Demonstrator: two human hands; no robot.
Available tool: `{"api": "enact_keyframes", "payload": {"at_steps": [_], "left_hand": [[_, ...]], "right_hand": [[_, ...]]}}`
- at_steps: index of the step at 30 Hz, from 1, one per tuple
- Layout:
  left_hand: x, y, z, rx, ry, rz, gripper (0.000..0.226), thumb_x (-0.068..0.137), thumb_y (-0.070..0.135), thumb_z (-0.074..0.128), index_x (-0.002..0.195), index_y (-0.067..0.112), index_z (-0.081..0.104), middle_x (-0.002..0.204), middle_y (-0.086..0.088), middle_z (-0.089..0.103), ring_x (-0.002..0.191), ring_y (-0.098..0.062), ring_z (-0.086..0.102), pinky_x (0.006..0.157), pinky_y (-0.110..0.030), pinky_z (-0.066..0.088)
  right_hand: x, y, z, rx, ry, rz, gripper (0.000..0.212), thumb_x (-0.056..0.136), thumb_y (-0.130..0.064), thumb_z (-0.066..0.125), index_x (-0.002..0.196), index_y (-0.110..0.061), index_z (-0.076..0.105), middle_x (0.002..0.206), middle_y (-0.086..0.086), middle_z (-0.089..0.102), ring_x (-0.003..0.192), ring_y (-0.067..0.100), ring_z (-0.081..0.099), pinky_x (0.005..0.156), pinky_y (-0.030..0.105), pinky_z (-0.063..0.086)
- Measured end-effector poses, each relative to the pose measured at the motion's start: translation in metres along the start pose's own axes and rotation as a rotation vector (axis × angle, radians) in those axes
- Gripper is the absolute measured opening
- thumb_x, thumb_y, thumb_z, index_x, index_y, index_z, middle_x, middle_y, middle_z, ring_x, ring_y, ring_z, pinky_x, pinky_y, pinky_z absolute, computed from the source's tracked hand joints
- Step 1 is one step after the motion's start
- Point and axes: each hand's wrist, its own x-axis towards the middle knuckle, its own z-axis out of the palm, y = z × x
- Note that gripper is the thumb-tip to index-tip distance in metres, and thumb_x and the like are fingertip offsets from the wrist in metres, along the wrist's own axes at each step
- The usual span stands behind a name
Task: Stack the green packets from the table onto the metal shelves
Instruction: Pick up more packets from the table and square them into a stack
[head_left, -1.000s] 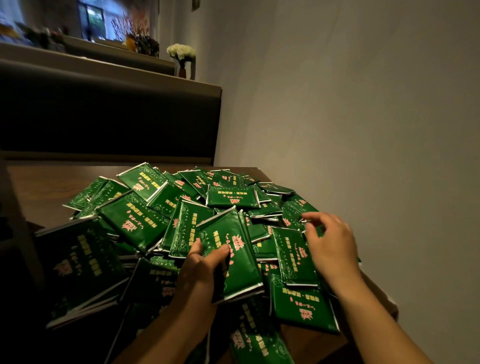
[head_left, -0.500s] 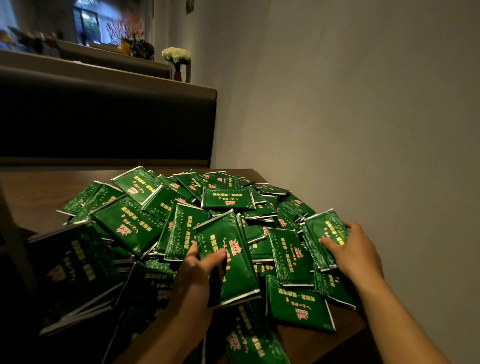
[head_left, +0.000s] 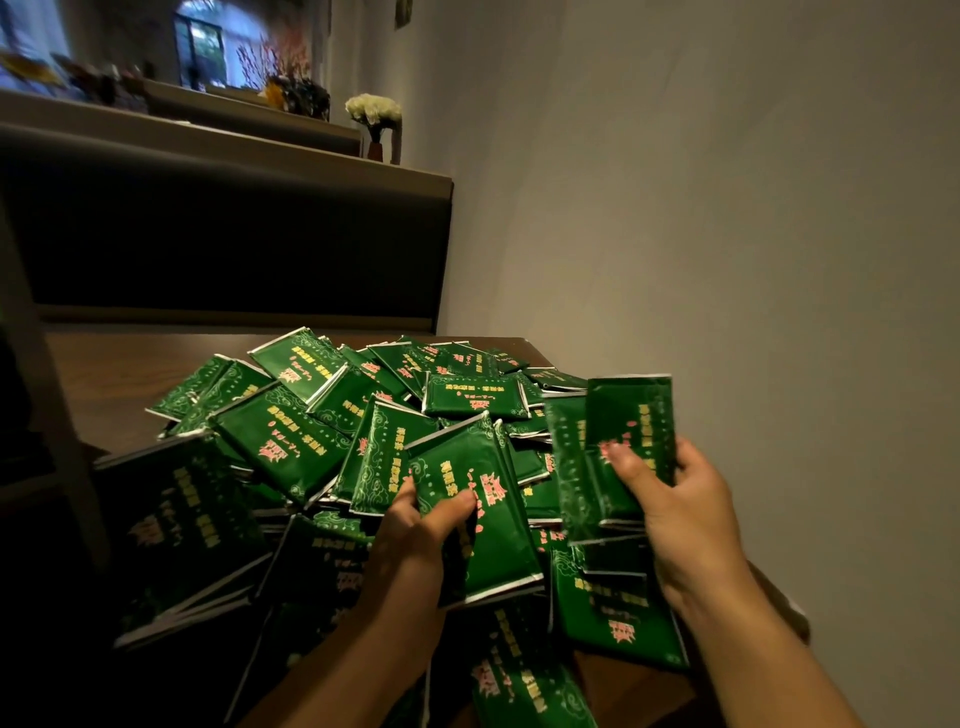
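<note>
pile: a big loose heap of green packets (head_left: 291, 447) covers most of the tabletop (head_left: 119, 379), spilling from the far right corner by the wall down to the near edge. Shelves aren't anywhere I can clearly make out from here.

left hand: the left hand (head_left: 415, 530) has its thumb on top and fingers curled under one packet (head_left: 478, 509), still sitting on the heap near the middle of the near edge.

right hand: the right hand (head_left: 680, 514) is wrapped round a small bunch of packets (head_left: 618, 447) lifted clear above the right edge, thumb across the front.

feel: they look light, flat and a bit squishy, with glossy film wrap, so I'd guess slippery against each other.

where to grab: my guess is across the short width, thumb on one face, fingers behind, with the edges squared up first.

risk: a fat bunch probably fans out and slides if the squeeze goes soft.
</note>
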Motion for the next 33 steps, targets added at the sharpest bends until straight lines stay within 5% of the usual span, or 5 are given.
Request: {"api": "enact_keyframes", "payload": {"at_steps": [3,6,13,21,33], "left_hand": [[0.009,-0.007,-0.001,0.048,0.101,-0.014,0.082,0.083,0.025,0.07,0.15,0.02,0.023,0.123,-0.008,0.057,0.102,-0.029,0.058,0.086,-0.041,0.051],[0.014,-0.005,-0.002,0.047,0.167,-0.048,0.075,0.087,0.029,0.066,0.15,0.023,0.025,0.144,-0.014,0.044,0.119,-0.037,0.051,0.103,-0.048,0.042],[0.007,0.012,0.008,-0.049,0.118,-0.068,0.058,0.099,0.051,0.027,0.149,0.023,0.028,0.156,-0.009,0.025,0.14,-0.029,0.027,0.112,-0.042,0.023],[-0.006,-0.001,0.006,0.158,0.099,0.106,0.063,0.097,0.034,0.05,0.151,0.02,0.021,0.152,-0.006,0.034,0.134,-0.023,0.038,0.102,-0.027,0.029],[-0.007,0.0,-0.004,-0.099,0.185,0.209,0.052,0.096,0.03,0.052,0.145,0.025,0.038,0.149,0.004,0.041,0.134,-0.015,0.039,0.114,-0.037,0.025]], "right_hand": [[-0.018,-0.001,0.024,0.046,-0.08,-0.029,0.067,0.066,-0.047,0.084,0.121,-0.018,0.06,0.111,0.003,0.072,0.103,0.024,0.069,0.091,0.052,0.054],[-0.026,-0.001,0.042,0.069,-0.182,-0.039,0.043,0.076,-0.029,0.079,0.112,-0.015,0.063,0.102,0.003,0.074,0.092,0.021,0.072,0.085,0.048,0.058],[-0.034,0.009,0.067,-0.089,-0.211,-0.065,0.058,0.076,-0.036,0.079,0.125,-0.017,0.055,0.105,-0.008,0.071,0.097,0.003,0.068,0.089,0.03,0.055],[-0.041,0.014,0.067,-0.314,-0.262,-0.041,0.068,0.096,-0.049,0.047,0.153,-0.029,0.018,0.153,-0.011,0.032,0.14,0.012,0.031,0.114,0.038,0.03],[-0.044,0.01,0.054,-0.032,-0.069,-0.199,0.02,0.095,-0.009,0.053,0.1,-0.026,0.063,0.095,-0.008,0.07,0.091,-0.002,0.063,0.075,0.018,0.046]]}}
